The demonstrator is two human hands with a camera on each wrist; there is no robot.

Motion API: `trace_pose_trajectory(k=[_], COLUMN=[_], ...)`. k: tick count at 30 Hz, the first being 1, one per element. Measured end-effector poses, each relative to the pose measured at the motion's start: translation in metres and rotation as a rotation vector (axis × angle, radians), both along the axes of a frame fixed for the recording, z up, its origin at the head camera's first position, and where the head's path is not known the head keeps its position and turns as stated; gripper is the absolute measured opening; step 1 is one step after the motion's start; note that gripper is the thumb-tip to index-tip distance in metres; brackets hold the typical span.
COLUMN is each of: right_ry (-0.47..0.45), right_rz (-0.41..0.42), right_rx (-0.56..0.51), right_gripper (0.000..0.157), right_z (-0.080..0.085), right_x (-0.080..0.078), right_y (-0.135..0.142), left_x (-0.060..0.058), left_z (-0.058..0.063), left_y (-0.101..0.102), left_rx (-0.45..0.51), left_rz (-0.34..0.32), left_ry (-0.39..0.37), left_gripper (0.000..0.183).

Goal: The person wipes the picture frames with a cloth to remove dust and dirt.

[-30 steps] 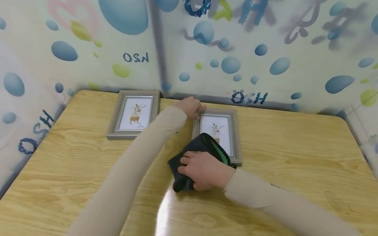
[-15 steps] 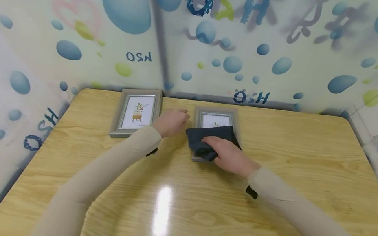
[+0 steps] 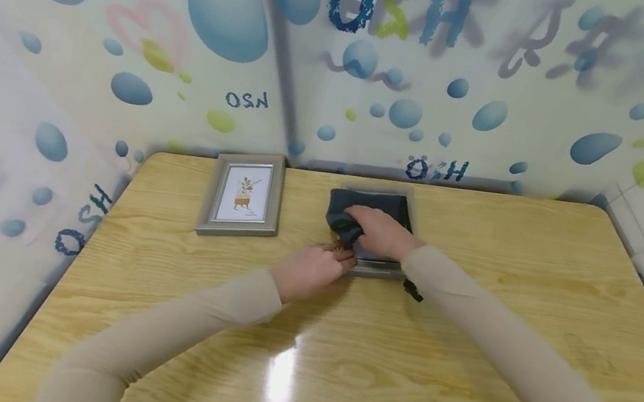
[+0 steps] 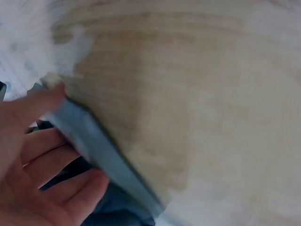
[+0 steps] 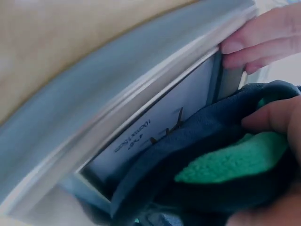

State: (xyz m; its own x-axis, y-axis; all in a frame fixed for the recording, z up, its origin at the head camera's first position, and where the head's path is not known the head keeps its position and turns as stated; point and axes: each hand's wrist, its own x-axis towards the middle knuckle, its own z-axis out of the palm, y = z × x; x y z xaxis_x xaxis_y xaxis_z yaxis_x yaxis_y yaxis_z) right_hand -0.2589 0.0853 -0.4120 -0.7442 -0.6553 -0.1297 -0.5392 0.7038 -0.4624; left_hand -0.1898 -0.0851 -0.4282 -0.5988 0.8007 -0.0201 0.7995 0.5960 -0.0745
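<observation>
On the table lies a grey picture frame, mostly covered by a folded dark blue cloth with a green fuzzy inner side. My right hand grips the cloth and presses it over the glass. In the right wrist view, part of the white print with small lettering shows beside the cloth. My left hand holds the frame by its near left corner; the left wrist view has its thumb and fingers at the frame's edge.
A second grey picture frame with a potted-plant print lies to the left. The wooden table meets a white wall with blue drop patterns at the back. A bright reflection lies near the table's middle.
My left hand has moved from the frame's far left corner round to its near left corner. My right hand has brought the cloth from the frame's near side up onto its glass.
</observation>
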Motion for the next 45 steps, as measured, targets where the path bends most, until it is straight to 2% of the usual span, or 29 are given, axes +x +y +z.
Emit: trace_pose_trajectory(k=[4, 8, 13, 16, 19, 24, 28, 31, 36, 40, 45], right_ry=[0.023, 0.071, 0.026, -0.015, -0.052, -0.057, -0.037, -0.021, 0.064, 0.115, 0.137], right_rz=[-0.033, -0.061, -0.087, -0.043, 0.032, 0.146, 0.159, 0.125, 0.044, 0.015, 0.029], right_rx=[0.149, 0.254, 0.267, 0.259, 0.244, 0.206, 0.195, 0.204, 0.272, 0.325, 0.365], right_gripper=[0.056, 0.059, 0.059, 0.058, 0.057, 0.056, 0.06, 0.062, 0.062, 0.062, 0.06], right_z=[-0.005, -0.006, 0.0, 0.005, 0.008, 0.011, 0.01, 0.006, -0.004, -0.007, -0.005], right_x=[-0.015, -0.032, -0.043, -0.038, -0.025, 0.001, 0.008, -0.002, -0.031, -0.049, -0.063], right_y=[-0.009, -0.016, -0.017, -0.015, -0.012, -0.008, -0.01, -0.015, -0.02, -0.023, -0.026], left_x=[-0.001, -0.003, -0.004, -0.003, -0.002, -0.001, -0.002, -0.003, -0.004, -0.004, -0.004], left_z=[-0.004, -0.004, -0.003, -0.004, -0.004, 0.0, 0.005, 0.007, 0.007, 0.005, 0.0], left_y=[0.004, 0.009, 0.012, 0.011, 0.007, -0.001, -0.004, -0.001, 0.008, 0.014, 0.013], left_rx=[-0.027, -0.032, -0.045, -0.031, -0.004, 0.042, 0.044, 0.008, -0.047, -0.042, 0.011], left_rz=[0.005, 0.013, 0.03, 0.036, 0.037, 0.052, 0.062, 0.07, 0.082, 0.082, 0.069], left_ry=[0.076, 0.077, 0.07, 0.089, 0.095, 0.014, -0.033, -0.02, -0.039, -0.044, -0.004], left_gripper=[0.026, 0.024, 0.021, 0.02, 0.018, 0.011, 0.01, 0.013, 0.02, 0.022, 0.018])
